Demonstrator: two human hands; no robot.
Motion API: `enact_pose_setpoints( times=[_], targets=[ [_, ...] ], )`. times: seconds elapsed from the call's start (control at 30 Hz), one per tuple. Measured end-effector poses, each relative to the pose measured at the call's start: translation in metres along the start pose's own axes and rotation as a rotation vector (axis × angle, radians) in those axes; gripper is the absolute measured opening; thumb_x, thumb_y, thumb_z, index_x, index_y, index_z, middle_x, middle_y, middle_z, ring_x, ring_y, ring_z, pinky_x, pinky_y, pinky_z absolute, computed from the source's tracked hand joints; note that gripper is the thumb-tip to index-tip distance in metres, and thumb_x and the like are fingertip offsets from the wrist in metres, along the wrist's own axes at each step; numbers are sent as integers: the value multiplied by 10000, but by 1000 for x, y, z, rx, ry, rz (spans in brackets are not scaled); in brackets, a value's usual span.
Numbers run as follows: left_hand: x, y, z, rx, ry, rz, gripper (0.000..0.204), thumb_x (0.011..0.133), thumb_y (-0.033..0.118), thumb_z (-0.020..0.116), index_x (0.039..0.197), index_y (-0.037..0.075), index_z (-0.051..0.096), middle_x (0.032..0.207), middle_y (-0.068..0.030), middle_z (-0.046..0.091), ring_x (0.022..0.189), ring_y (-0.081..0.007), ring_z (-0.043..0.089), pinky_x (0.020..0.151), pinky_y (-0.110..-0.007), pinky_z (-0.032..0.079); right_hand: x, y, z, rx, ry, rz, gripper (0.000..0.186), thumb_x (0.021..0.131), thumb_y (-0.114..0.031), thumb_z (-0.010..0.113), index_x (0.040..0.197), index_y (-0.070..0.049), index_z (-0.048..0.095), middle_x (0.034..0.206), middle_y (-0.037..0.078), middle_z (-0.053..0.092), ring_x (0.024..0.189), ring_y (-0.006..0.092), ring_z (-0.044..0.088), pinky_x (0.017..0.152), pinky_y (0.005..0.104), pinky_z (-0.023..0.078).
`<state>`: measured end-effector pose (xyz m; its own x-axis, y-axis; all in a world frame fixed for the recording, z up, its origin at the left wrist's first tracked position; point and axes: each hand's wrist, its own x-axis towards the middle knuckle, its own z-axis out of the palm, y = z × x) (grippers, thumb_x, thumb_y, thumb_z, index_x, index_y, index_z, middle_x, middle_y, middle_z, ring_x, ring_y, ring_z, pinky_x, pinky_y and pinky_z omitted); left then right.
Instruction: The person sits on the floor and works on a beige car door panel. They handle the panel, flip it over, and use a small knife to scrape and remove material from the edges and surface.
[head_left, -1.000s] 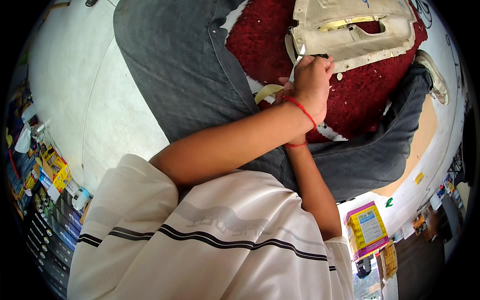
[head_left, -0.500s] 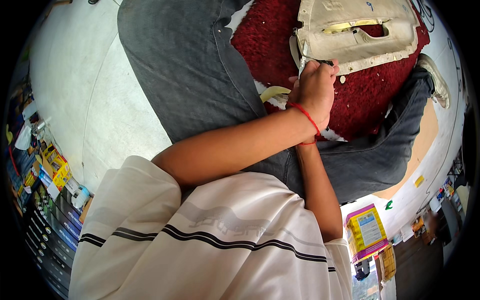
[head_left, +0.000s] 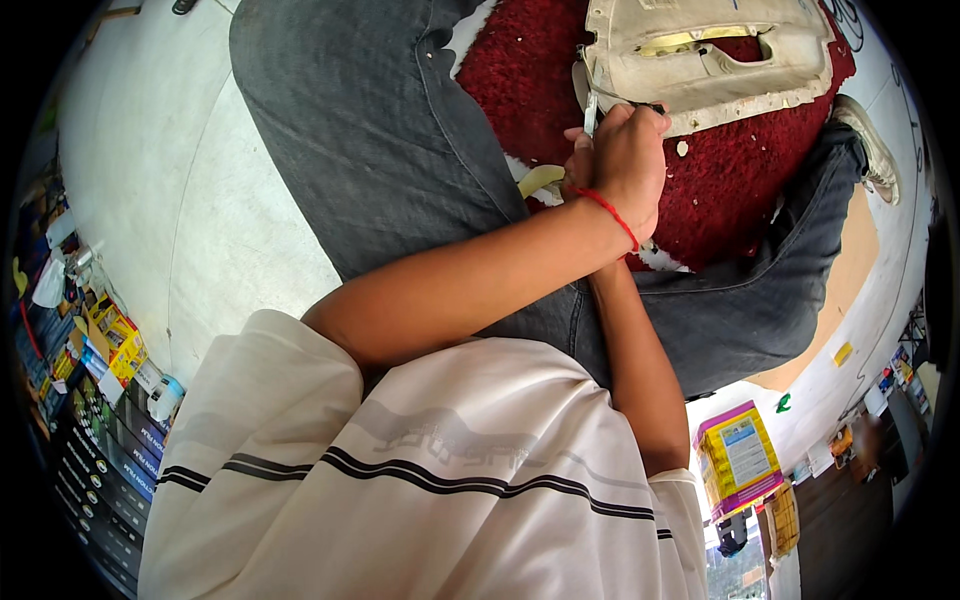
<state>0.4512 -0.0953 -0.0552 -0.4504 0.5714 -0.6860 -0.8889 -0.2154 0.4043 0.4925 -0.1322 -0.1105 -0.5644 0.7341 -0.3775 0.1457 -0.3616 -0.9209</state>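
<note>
A beige moulded panel [head_left: 705, 95] with a slot and a recessed pocket rests on dark red carpet [head_left: 720, 200]. My left forearm crosses over my right one. At the panel's near left corner my left hand [head_left: 632, 160] is closed, and a small dark tip [head_left: 657, 107] shows by its fingers. What it grips is otherwise hidden. My right hand [head_left: 580, 155], mostly covered by the left, is closed around a slim silver blade-like tool [head_left: 591, 112] pointing up along the panel's left edge. A loose flap [head_left: 580, 85] hangs off that edge.
My outstretched legs [head_left: 350, 120] in dark trousers frame the carpet. A pale yellow strip [head_left: 541, 181] and a small cream scrap [head_left: 682, 148] lie nearby. A yellow and purple package [head_left: 740, 458] stands at lower right; boxes [head_left: 125, 345] and bottles line the far left.
The panel and both hands appear slightly farther left and higher in the picture. More of my right hand's fingers shows beside the silver tool.
</note>
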Motion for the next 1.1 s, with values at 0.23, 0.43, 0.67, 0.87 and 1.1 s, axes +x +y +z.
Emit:
enact_pose_setpoints(
  times=[0.23,0.43,0.67,0.87,1.1],
  targets=[
    [2,10,7,57,-32,-52,111,869,121,610,946,45,583,993,-60,571,1007,-161,519,1022,-325,384,-27,8,-7,129,-1,114,268,1071,-275,512,1248,-91,593,944,-11,526,825,72,475,760,241,427],
    [0,3,1,-8,-26,-29,73,837,121,630,844,81,569,900,-18,538,887,-128,474,882,-289,391,13,20,11,-308,162,-60,186,1060,-286,536,1132,-139,625,735,-54,441,635,43,391,558,219,332],
    [-13,20,26,132,30,-62,99,818,143,655,828,74,585,909,-17,513,921,-143,442,877,-286,355,20,12,19,-82,192,122,150,1055,-273,544,1085,-152,628,658,-96,370,557,19,340,499,203,281],
    [-5,21,29,281,50,-72,182,816,207,588,804,29,554,796,-71,484,801,-186,450,730,-338,384,14,8,20,-35,165,180,160,1064,-260,534,1111,-130,614,665,-96,368,560,13,334,499,198,287],
    [-5,35,33,273,23,-12,155,790,212,618,750,72,565,713,-13,416,719,-146,402,654,-332,345,25,-21,29,382,57,277,186,1075,-244,513,1162,-88,566,645,-52,372,513,65,338,483,238,305]
  ],
)
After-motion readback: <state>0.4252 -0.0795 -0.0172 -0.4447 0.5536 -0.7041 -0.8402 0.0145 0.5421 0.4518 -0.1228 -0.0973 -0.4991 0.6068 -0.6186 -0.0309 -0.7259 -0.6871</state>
